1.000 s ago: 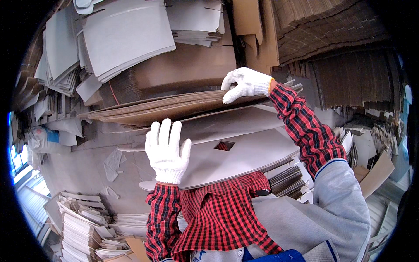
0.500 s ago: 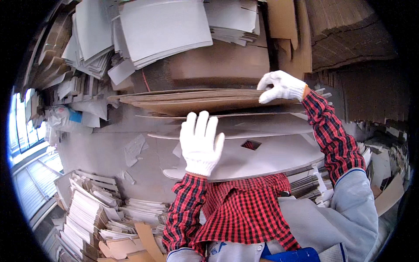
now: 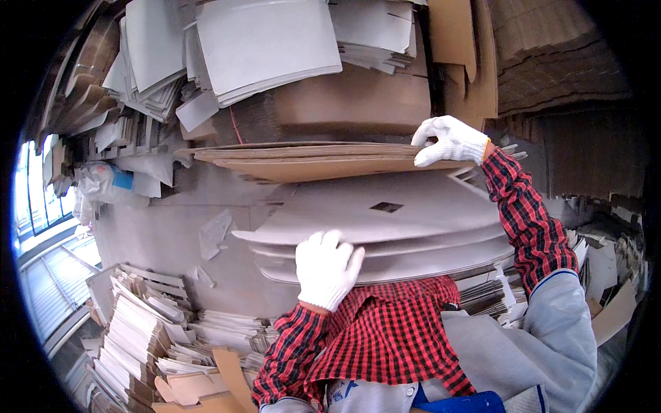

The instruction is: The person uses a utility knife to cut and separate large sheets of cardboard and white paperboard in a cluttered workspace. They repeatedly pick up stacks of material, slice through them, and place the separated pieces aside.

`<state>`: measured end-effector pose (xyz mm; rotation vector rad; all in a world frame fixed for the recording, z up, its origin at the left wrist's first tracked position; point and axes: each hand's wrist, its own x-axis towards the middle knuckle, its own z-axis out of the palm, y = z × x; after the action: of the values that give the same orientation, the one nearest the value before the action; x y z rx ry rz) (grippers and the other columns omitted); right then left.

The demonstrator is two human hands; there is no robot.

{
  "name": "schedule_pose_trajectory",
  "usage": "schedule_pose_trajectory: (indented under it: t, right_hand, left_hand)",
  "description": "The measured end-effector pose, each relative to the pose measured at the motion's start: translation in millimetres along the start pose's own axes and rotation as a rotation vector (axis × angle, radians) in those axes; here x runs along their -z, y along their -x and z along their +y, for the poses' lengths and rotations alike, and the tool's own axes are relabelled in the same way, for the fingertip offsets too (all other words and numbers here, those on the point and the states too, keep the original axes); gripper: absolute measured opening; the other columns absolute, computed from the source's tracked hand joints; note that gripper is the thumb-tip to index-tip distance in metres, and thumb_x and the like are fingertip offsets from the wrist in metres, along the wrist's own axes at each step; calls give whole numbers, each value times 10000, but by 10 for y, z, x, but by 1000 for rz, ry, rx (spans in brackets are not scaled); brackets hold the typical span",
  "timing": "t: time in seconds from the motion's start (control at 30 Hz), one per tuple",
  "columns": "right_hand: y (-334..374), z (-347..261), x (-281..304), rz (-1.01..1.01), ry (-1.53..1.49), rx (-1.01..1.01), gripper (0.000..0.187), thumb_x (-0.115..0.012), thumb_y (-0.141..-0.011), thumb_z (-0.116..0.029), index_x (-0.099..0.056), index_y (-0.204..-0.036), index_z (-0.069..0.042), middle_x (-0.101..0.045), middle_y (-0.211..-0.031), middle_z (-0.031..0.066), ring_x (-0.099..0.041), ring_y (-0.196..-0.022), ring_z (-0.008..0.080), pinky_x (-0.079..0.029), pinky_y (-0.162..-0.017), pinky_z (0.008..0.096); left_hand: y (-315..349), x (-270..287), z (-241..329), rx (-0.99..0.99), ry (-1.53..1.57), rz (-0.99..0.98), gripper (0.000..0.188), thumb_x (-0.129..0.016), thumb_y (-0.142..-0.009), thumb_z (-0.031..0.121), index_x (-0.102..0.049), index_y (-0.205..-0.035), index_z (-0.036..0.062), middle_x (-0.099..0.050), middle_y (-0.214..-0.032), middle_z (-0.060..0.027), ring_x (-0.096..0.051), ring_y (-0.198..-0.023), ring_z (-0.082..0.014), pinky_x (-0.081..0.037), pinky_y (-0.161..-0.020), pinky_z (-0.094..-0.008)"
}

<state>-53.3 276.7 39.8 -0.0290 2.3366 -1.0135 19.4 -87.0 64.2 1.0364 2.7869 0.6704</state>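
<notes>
My right hand (image 3: 451, 142), in a white glove, curls its thumb and fingers around the right end of a stack of brown cardboard sheets (image 3: 310, 157) standing on edge. Several large pale cardboard sheets (image 3: 413, 206) lean between that stack and my body; the foremost visible face has a small diamond-shaped hole (image 3: 387, 206). My left hand (image 3: 327, 272), also gloved in white, rests at the left part of these sheets' upper edges. Its fingers are bent a little, with the thumb apart, and its palm is hidden.
White sheets (image 3: 265, 48) lie piled at the far side on a brown carton (image 3: 358, 96). Bundled cardboard (image 3: 551, 55) rises at the far right. Stacks of white pieces (image 3: 131, 337) stand at the near left. Scraps (image 3: 215, 234) litter the floor, and a plastic bag (image 3: 103, 184) sits left.
My left hand has drawn back toward my body, and its fingers have bent. Pale sheets have tipped away from the brown stack toward me. My right hand still grips the stack.
</notes>
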Motion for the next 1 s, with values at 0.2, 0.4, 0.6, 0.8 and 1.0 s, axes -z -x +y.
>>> schedule_pose_trajectory:
  t: [0.2, 0.4, 0.6, 0.8, 1.0]
  right_hand:
    - [-19, 33, 1, -10, 16, -26, 670, -831, -725, -553, -740, -1085, 5, -727, -1072, 170, -675, -1013, 276, -527, -914, 355]
    - [-9, 67, -13, -15, -8, -13, 663, -792, -745, -585, -745, -1072, -10, -734, -1078, 172, -677, -1029, 287, -517, -928, 357]
    - [30, -16, -7, -36, -35, -52, 584, -797, -763, -513, -744, -1044, -4, -724, -1041, 159, -660, -1004, 273, -504, -906, 355]
    - [20, -8, -1, -23, -16, -47, 567, -789, -762, -512, -749, -1014, -6, -729, -1016, 163, -663, -989, 282, -505, -891, 361]
    - [-4, 26, 12, -21, 7, -18, 638, -748, -763, -610, -754, -1028, -30, -741, -1049, 164, -673, -1027, 306, -506, -911, 372]
  left_hand:
    - [-223, 101, -133, 93, 75, 73, 383, -778, -796, 228, -695, -1135, 71, -679, -1215, -136, -627, -1138, -353, -486, -974, -472]
    - [-708, -276, -355, -30, -211, 62, 788, -785, -787, 310, -486, -1470, 55, -369, -1601, -175, -334, -1466, -407, -221, -1197, -596]
    - [-581, -377, -334, 24, -223, 36, 787, -777, -796, 285, -469, -1484, 59, -384, -1598, -165, -326, -1477, -406, -251, -1190, -578]
    - [-409, -339, -212, 49, -207, 34, 759, -781, -794, 286, -499, -1462, 60, -418, -1574, -162, -355, -1457, -406, -284, -1170, -556]
    - [-299, -283, -133, 9, -199, 167, 587, -806, -753, 230, -645, -1311, 143, -625, -1310, -68, -537, -1239, -312, -373, -1081, -513]
